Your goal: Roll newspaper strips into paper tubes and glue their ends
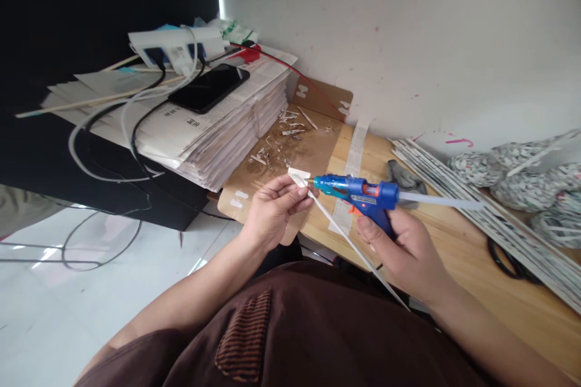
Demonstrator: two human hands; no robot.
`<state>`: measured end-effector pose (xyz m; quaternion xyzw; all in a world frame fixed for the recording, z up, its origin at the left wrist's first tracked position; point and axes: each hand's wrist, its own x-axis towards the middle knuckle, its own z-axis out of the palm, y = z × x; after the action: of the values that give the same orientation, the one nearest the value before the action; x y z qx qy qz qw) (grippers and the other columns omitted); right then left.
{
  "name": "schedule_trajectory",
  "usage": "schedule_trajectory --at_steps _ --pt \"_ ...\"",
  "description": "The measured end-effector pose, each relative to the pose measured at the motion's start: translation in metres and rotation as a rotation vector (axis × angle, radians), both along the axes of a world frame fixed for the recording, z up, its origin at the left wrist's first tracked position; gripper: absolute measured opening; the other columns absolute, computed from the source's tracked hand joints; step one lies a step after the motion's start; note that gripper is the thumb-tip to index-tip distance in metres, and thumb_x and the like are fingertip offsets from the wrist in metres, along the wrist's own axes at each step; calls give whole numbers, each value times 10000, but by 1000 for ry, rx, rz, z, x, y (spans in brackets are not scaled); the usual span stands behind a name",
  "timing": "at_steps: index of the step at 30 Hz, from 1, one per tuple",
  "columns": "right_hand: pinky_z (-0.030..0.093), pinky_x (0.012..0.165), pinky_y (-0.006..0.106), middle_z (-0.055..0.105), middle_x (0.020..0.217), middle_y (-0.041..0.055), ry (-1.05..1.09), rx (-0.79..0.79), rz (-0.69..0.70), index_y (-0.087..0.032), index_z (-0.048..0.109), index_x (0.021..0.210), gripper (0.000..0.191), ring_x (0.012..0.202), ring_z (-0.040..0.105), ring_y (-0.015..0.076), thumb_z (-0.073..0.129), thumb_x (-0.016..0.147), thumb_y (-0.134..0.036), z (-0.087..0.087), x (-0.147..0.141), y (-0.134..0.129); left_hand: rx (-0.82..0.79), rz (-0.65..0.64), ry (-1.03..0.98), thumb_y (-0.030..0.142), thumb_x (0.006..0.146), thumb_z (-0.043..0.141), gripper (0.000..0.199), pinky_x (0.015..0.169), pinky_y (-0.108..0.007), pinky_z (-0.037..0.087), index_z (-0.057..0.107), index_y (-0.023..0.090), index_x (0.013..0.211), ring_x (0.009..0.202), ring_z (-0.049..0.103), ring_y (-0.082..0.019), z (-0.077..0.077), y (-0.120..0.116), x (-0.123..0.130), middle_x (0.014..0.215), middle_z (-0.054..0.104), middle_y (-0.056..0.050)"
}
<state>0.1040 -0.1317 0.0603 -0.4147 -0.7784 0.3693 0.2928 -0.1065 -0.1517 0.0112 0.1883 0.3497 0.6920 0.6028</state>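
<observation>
My left hand pinches the upper end of a thin white paper stick, where a small loose flap of paper shows above the fingers. From there the stick slopes down to the right, toward my apron. A blue glue gun is in my right hand, its fingers wrapped round the handle by the orange trigger. The gun's nozzle points left and meets, or nearly meets, the paper flap at my left fingertips. Out of the gun's back end sticks a long whitish glue stick.
A tall stack of paper carries a black phone, a power strip and looping cables. Paper scraps lie on brown cardboard. On the right are a grey cloth, long paper sticks, black-handled scissors and woven paper balls.
</observation>
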Motion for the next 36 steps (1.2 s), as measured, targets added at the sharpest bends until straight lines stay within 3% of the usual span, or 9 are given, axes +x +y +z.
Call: schedule_trajectory --at_steps 5,21,29,36 --pt "378 499 252 503 634 -39 111 -170 41 -199 625 1083 275 513 434 105 531 956 -424 -3 0 1 17 -2 -11 130 672 828 224 723 -208 607 714 150 864 769 726 -129 0 0 1 805 743 -18" --pt "379 499 255 483 656 -31 -25 -111 -13 -199 570 1092 299 551 432 120 511 954 -458 -5 2 2 32 -23 4 127 710 802 200 729 -195 599 714 147 888 808 728 -132 -1 0 1 848 752 -32" --pt "398 538 273 537 649 -22 -123 57 6 -207 587 1044 237 562 478 138 535 946 -416 -2 3 1 1 15 -12 121 675 821 216 733 -213 600 700 150 852 730 699 -103 0 2 1 759 711 7" --pt "444 592 315 612 711 18 -196 239 10 -215 605 996 172 613 563 186 540 941 -364 1 -1 -1 -5 15 17 147 657 841 268 734 -219 603 716 150 894 748 704 -115 2 2 1 795 722 -9"
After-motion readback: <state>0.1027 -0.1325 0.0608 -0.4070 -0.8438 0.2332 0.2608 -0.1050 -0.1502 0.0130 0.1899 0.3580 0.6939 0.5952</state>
